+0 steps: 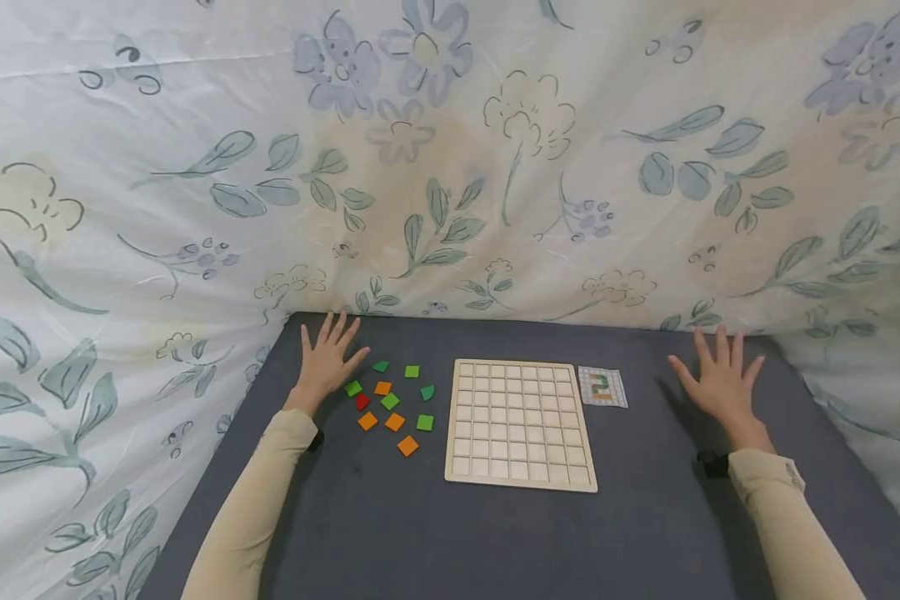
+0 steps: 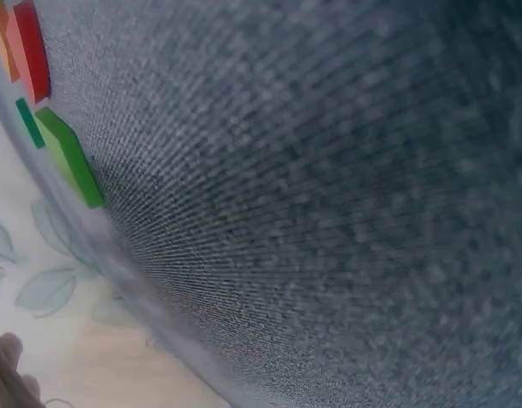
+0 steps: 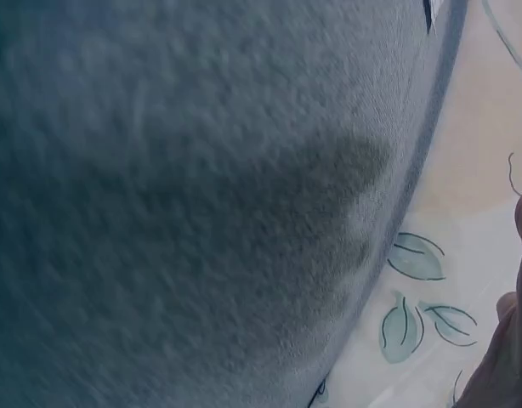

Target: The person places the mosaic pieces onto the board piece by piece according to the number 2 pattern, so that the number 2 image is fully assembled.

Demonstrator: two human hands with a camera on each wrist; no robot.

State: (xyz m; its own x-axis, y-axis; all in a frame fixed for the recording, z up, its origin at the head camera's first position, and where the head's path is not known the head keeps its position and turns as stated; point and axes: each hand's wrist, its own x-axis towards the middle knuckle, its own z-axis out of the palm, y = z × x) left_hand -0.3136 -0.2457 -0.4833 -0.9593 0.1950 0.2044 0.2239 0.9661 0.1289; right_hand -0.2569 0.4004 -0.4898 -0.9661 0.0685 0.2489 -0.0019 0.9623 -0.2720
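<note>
My left hand (image 1: 322, 367) is spread with straight fingers at the table's left side, just left of a scatter of small flat pieces. Among these are a red piece (image 1: 362, 402), several orange squares (image 1: 408, 446), several light green squares (image 1: 425, 422) and dark green pieces (image 1: 427, 392) with a rounded edge. My right hand (image 1: 722, 383) spreads its fingers at the right side, holding nothing. Between the hands lies a pale wooden grid board (image 1: 519, 425) with bare square cells. A small printed card (image 1: 602, 387) with a coloured pattern on a grid rests by the board's upper right corner.
The dark grey table (image 1: 525, 542) carries everything. A white floral cloth (image 1: 450, 167) hangs behind its far edge and along both sides. Dark bands circle both wrists below the beige sleeves (image 1: 262, 492).
</note>
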